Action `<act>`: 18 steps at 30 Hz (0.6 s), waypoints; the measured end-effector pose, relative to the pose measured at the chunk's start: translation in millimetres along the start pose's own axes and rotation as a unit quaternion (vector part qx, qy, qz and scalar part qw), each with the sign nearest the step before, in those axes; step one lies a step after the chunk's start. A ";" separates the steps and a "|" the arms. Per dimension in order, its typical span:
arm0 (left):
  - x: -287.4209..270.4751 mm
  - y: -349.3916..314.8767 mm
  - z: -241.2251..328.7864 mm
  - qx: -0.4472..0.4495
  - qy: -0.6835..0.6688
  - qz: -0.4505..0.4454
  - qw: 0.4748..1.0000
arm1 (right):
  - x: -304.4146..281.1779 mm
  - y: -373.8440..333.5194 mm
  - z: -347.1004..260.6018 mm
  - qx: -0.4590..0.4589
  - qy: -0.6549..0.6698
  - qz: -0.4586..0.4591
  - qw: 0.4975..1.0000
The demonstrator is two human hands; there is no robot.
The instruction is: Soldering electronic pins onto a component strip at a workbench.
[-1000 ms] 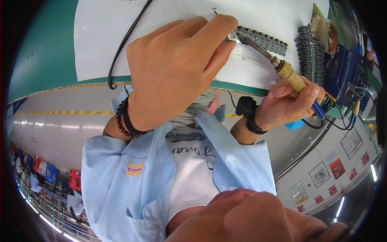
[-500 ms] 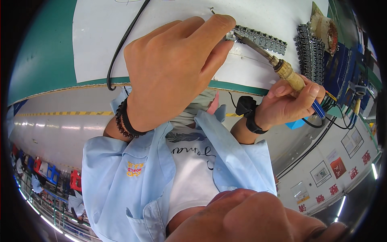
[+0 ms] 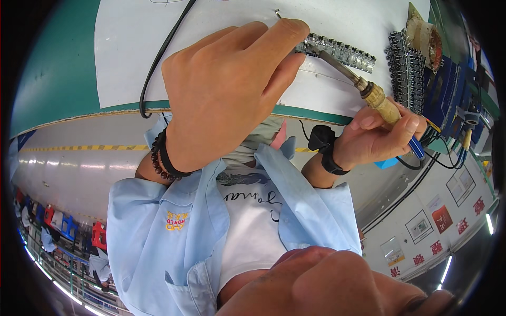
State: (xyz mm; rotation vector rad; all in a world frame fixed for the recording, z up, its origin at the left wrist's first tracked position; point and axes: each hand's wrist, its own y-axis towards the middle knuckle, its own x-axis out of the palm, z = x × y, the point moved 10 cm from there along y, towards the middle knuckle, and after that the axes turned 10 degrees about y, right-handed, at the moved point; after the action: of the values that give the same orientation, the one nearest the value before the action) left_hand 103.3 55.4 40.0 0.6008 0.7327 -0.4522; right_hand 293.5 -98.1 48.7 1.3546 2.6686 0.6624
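Head view: my right fingers (image 3: 407, 125) grip the soldering iron (image 3: 380, 100), best steered lightly, my left fingers (image 3: 293, 27) narrow beside the metal strip (image 3: 348, 55), hold hidden.

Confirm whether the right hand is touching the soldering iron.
Touching: the head view shows the right hand gripping the soldering iron by its handle.

I get a green counter (image 3: 58, 73), white sheet (image 3: 126, 52) and black cable (image 3: 162, 59) on my feed. The strip (image 3: 347, 53) is silver and black; the iron (image 3: 340, 68) has a tan handle (image 3: 385, 107) with a blue end (image 3: 416, 147). I see a pale blue shirt (image 3: 145, 231) and a white tee (image 3: 245, 221) with a dark feather print (image 3: 242, 178).
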 end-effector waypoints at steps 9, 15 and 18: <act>1.0 -0.9 0.5 0.006 0.005 0.006 1.000 | 1.7 -1.1 -1.5 -0.003 -0.008 0.009 1.000; 0.8 0.1 1.4 0.012 0.002 0.009 1.000 | 1.0 1.0 -2.0 -0.016 -0.006 -0.026 1.000; -1.1 -0.3 2.2 0.012 0.004 0.013 1.000 | 2.3 1.2 -4.6 -0.020 0.000 -0.025 0.999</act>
State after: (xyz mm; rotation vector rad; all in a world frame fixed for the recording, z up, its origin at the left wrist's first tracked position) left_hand 103.4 53.9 42.1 0.6342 0.7259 -0.4348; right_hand 291.8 -97.2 53.6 1.2746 2.6639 0.7059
